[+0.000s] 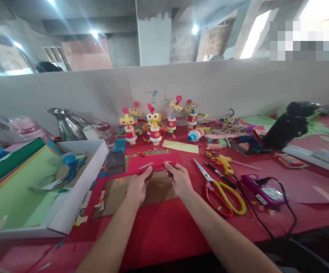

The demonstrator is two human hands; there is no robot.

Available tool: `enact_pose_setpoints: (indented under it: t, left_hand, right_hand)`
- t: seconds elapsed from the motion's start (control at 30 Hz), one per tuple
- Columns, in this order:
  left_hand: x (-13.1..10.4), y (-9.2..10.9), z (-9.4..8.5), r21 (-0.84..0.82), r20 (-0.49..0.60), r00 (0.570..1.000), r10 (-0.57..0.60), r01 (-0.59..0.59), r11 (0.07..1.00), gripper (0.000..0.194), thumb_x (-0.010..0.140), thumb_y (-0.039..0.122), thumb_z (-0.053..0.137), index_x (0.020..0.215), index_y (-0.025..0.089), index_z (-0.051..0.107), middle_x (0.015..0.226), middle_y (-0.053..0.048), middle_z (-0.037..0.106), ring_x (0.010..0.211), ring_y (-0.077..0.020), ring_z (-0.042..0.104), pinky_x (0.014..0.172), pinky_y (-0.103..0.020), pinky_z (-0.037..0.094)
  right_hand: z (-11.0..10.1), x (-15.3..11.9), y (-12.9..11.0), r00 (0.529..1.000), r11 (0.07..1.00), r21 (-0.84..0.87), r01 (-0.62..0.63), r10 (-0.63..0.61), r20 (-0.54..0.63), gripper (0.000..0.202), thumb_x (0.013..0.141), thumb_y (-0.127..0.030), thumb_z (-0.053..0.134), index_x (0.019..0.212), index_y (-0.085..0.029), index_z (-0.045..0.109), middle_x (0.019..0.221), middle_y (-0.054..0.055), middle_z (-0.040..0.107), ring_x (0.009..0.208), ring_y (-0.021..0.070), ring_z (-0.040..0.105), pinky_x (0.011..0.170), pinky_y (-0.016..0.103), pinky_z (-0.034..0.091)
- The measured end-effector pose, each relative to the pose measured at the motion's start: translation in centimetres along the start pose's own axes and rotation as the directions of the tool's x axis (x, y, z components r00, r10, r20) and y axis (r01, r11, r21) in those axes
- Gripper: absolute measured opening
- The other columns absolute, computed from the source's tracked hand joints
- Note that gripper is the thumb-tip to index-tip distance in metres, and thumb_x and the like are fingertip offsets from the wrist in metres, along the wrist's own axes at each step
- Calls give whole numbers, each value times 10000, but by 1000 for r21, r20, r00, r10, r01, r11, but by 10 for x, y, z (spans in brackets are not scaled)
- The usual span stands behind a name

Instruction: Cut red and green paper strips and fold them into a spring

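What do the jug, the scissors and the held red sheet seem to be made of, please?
Jug: probably polished steel, from its silvery glints. Scissors: shiny metal blades; the red and yellow handles look plastic, being smooth and brightly coloured. Red sheet: matte, likely paper, given its flat, even colour, though thin card is possible.

Both hands [157, 178] now pinching red paper [160, 163] over the brown cardboard [161, 185], scissors [218, 191] lying open just to the right!

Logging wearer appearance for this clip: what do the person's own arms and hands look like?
The left hand and right hand are ungloved. The left forearm and right forearm show no sleeve, watch or bracelet.
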State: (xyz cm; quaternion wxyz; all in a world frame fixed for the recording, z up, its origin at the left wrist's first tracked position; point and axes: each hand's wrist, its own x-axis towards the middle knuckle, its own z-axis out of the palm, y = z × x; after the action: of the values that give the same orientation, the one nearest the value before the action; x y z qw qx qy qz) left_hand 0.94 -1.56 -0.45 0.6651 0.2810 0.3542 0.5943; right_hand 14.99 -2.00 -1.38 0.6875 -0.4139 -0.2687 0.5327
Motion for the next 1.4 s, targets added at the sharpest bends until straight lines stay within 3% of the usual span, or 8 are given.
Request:
enact_pose_setpoints:
  t: [0.13,0.33,0.67,1.0,1.13,1.23,1.3,1.4]
  left_hand:
    - [1,-7,-2,16,-97,995,-11,12,1000,312,491,199,843,761,135,701,712,-28,705,670,-133,638,670,-256,486]
    - [-1,-3,0,34,-64,998,-2,4,999,338,473,210,847,768,131,703,730,-40,715,647,-135,631,649,-265,481]
    - [14,27,-17,-44,-249,964,97,-111,993,304,432,187,851,574,133,588,541,28,613,583,-94,609,538,-186,396]
    - [35,57,-59,-238,-428,893,140,-261,935,115,656,136,721,724,151,629,670,12,653,589,-48,582,481,-143,345]
    - [29,46,-49,-130,-309,932,190,-239,962,177,640,265,758,749,165,660,727,-3,668,642,-64,589,517,-156,359]
    - [13,27,-26,133,1,994,111,-110,985,376,570,251,803,926,191,697,924,-41,694,702,-84,590,570,-179,388]
    - [1,14,-10,225,127,992,17,-45,973,458,561,249,806,1003,213,690,934,-42,693,695,-99,588,637,-217,422]
    - [-10,0,5,278,61,991,116,-128,952,281,595,321,777,826,171,721,737,-27,678,650,-114,569,657,-246,421]
  right_hand:
    - [4,-4,7,998,999,-32,-44,46,49,248,557,-346,814,646,-160,676,456,-37,574,434,65,479,406,197,269]
    - [8,-10,11,981,988,-117,-99,117,157,257,578,-368,797,588,-142,675,460,-13,589,435,76,477,445,223,303]
    - [-4,8,-7,990,998,65,-7,16,-142,258,461,-227,849,507,-153,606,421,-48,528,429,63,434,395,214,288]
    - [-16,20,-19,976,981,195,8,35,-217,280,468,-147,829,554,-162,563,468,-69,515,412,36,397,337,169,281]
    - [-11,15,-13,985,975,215,-49,82,-149,274,465,-166,839,593,-156,597,515,-56,565,424,36,434,346,164,290]
    - [-2,4,-3,994,990,91,-108,110,-19,251,507,-253,838,581,-152,621,463,-45,557,418,55,453,362,181,290]
    - [2,-3,3,987,991,-20,-129,130,89,260,540,-318,824,561,-144,632,427,-32,544,397,65,444,370,199,283]
    - [4,-6,3,986,994,-59,-95,102,128,265,559,-337,815,539,-148,630,428,-28,552,390,62,429,382,206,279]
